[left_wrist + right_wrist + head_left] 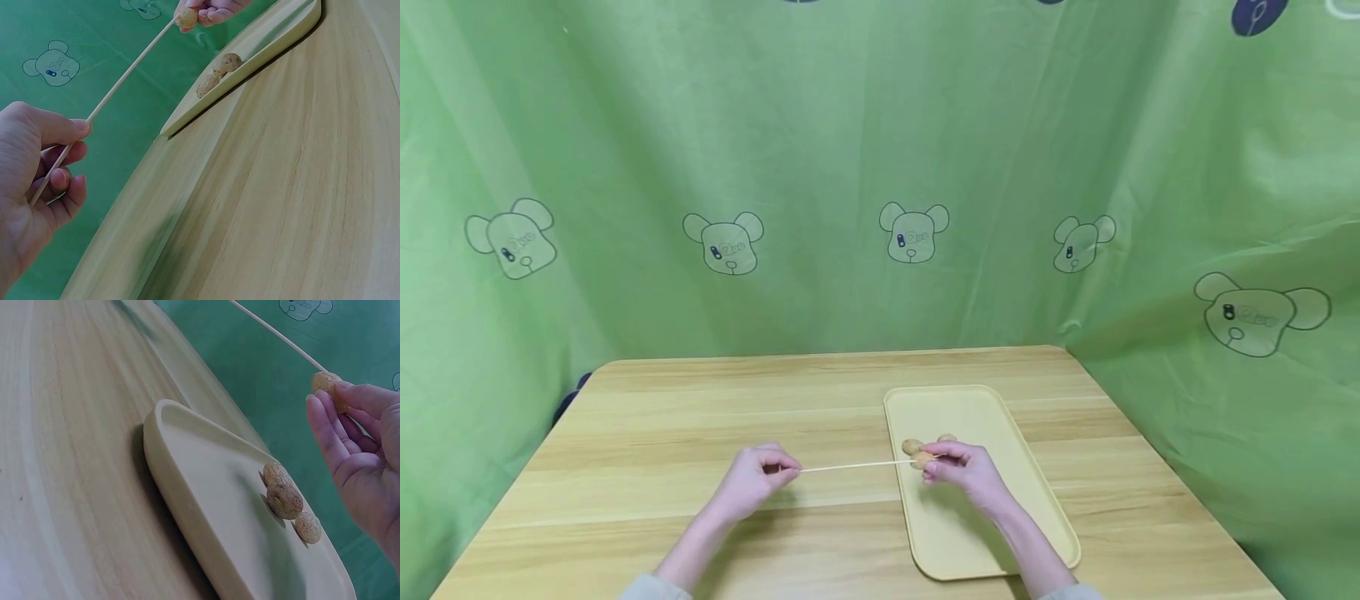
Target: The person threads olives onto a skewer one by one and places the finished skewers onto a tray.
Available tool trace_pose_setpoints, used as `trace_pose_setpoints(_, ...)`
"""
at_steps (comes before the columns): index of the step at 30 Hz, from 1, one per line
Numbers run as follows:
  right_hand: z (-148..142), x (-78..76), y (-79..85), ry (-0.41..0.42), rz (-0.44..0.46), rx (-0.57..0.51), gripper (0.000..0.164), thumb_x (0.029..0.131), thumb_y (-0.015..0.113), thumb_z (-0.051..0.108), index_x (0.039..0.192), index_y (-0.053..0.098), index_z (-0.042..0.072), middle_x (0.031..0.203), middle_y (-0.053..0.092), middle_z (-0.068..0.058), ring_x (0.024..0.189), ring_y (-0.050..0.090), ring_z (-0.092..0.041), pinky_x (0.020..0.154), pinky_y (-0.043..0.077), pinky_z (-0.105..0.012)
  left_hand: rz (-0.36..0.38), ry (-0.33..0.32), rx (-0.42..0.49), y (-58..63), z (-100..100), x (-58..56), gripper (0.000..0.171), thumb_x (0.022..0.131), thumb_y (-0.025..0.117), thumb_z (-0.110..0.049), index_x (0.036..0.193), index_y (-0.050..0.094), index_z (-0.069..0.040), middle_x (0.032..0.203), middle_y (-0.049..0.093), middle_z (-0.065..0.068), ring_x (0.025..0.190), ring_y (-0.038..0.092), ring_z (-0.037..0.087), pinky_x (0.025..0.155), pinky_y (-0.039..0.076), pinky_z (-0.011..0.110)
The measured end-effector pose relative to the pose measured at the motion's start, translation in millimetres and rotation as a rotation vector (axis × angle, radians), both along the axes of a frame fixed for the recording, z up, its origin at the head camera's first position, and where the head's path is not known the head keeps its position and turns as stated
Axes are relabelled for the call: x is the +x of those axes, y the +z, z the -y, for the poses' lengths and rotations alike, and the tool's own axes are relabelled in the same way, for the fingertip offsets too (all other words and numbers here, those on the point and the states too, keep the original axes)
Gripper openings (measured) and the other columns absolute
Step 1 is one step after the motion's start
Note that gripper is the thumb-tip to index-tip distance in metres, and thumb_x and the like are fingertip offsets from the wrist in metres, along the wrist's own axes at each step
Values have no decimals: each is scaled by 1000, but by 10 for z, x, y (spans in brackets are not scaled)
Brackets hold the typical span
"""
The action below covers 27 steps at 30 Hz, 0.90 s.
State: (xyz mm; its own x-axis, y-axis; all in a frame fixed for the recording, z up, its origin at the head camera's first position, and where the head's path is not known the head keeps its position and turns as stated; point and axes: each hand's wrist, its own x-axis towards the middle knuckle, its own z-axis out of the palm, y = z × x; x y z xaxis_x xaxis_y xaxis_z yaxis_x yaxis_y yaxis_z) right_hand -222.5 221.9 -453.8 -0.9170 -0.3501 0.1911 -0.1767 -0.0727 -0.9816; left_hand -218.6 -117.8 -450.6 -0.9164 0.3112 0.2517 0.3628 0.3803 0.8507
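Observation:
My left hand (755, 482) pinches a thin wooden skewer (128, 72) between thumb and fingertips, and its rear end runs back across the palm. The skewer points to the right, above the table. At its far end is a small, wrinkled, potato-like ball (327, 384), which my right hand (972, 477) grips between thumb and fingers over the tray. The skewer's tip meets the ball's side; I cannot tell how deep it goes in. Several similar brown balls (285, 500) lie close together on the tray, partly behind my right hand in the head view.
The shallow cream tray (951, 557) lies lengthwise on the right part of the wooden table (700, 417). A green curtain (820, 150) printed with bear heads hangs behind the table and along its sides.

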Motion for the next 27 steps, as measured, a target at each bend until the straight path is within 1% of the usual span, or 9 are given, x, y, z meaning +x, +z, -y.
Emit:
trace_pose_setpoints(5,9,-2,9,-3,-11,-4,44,81,63,-5,112,42,-28,93,58,-5,75,65,-12,74,54,-28,17,-4,5,5,-25,-9,11,80,69,-7,87,70,1,76,59,0,69,50,14,59,44,22)
trace_pose_setpoints(12,-18,6,13,-26,-10,56,43,82,64,-1,114,46,-23,99,59,-7,78,64,-12,78,52,-29,45,-23,19,41,-48,0,13,81,68,-9,90,71,-1,81,61,0,73,52,13,64,46,22)
trace_pose_setpoints(14,-26,9,11,-25,3,57,43,82,65,0,114,46,-22,97,61,-6,79,65,-13,78,53,-30,41,-26,20,75,-50,22,12,82,68,-7,91,70,0,82,61,1,75,54,12,66,47,22)
trace_pose_setpoints(16,-36,8,7,-21,13,52,44,82,65,0,114,46,-22,95,63,-5,79,65,-13,78,53,-31,43,-33,29,141,-56,62,12,81,67,-4,92,69,2,83,62,3,75,54,11,67,48,22)
trace_pose_setpoints(18,-50,4,1,-16,18,46,45,82,65,0,114,45,-23,94,64,-3,79,65,-13,78,53,-31,44,-43,41,212,-63,104,13,81,66,-1,93,68,4,84,62,6,75,55,11,67,48,22)
trace_pose_setpoints(20,-69,-1,-4,-15,17,39,45,82,65,-1,114,44,-23,92,65,-2,79,66,-15,78,53,-31,57,-53,71,251,-60,128,15,81,66,0,94,67,6,86,63,11,77,57,12,69,49,22)
trace_pose_setpoints(22,-92,-9,-8,-8,7,18,44,83,63,-2,114,42,-25,92,65,-2,80,66,-17,78,53,-32,78,-57,106,237,-44,118,15,81,66,0,94,67,7,89,63,15,80,58,14,70,50,22)
trace_pose_setpoints(25,-123,-13,-12,-3,-7,-22,43,83,61,-5,113,39,-27,90,66,-3,80,66,-19,77,53,-31,98,-57,145,135,-2,58,16,83,65,-3,95,66,8,94,63,18,85,59,18,73,50,23)
trace_pose_setpoints(27,-136,-13,-13,6,-14,-49,43,83,59,-7,113,36,-28,91,66,-3,80,66,-19,76,53,-31,105,-55,159,71,19,21,17,84,66,-5,95,66,8,95,63,17,85,59,19,72,50,23)
